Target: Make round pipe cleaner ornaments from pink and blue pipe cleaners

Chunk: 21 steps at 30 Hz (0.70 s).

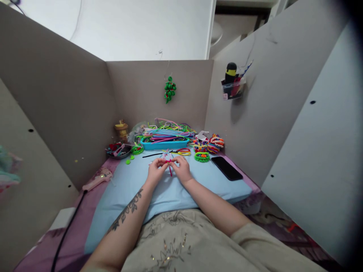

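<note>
Both hands meet over the light blue cloth (pixel 127 196), pinching one small pink-red pipe cleaner piece (pixel 170 172) between them. My left hand (pixel 156 170) grips its left side with thumb and fingertips. On the other side, my right hand (pixel 182 169) holds it the same way, and a short end hangs down between the hands. The fingers partly cover its shape. Just beyond the fingertips lie some pale pink pieces (pixel 167 154), too small to make out. Scissors with red and yellow handles (pixel 183 152) rest behind my right hand.
A blue tray (pixel 164 144) heaped with pipe cleaners stands at the back. A phone (pixel 227 168) lies at right, near fuzzy colourful crafts (pixel 202 156). At left are a pink glue gun (pixel 98 181) and a dark bowl (pixel 121 154). Grey panels (pixel 159 90) enclose the table.
</note>
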Available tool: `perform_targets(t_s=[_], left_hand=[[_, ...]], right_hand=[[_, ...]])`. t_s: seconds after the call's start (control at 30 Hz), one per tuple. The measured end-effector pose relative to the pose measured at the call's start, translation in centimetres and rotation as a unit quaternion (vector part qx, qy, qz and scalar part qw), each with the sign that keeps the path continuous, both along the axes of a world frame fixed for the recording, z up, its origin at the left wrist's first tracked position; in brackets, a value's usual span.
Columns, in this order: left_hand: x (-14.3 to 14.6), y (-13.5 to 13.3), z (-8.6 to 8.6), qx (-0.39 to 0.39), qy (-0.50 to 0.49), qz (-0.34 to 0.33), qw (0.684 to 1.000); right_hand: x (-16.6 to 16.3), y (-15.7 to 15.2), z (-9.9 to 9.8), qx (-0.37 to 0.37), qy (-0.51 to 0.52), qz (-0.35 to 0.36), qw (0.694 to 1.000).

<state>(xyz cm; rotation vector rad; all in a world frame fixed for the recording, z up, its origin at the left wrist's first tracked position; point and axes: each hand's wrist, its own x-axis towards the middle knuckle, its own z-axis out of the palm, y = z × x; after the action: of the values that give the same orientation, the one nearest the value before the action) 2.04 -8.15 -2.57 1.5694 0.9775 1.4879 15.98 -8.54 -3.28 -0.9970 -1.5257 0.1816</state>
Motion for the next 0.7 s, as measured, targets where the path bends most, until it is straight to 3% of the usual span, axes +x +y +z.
perform_targets(t_s=[0.7], left_hand=[[-0.25, -0.01, -0.01, 0.029, 0.037, -0.005, 0.999]], right_hand=[[0.14, 0.42, -0.39, 0.031, -0.009, 0.009, 0.999]])
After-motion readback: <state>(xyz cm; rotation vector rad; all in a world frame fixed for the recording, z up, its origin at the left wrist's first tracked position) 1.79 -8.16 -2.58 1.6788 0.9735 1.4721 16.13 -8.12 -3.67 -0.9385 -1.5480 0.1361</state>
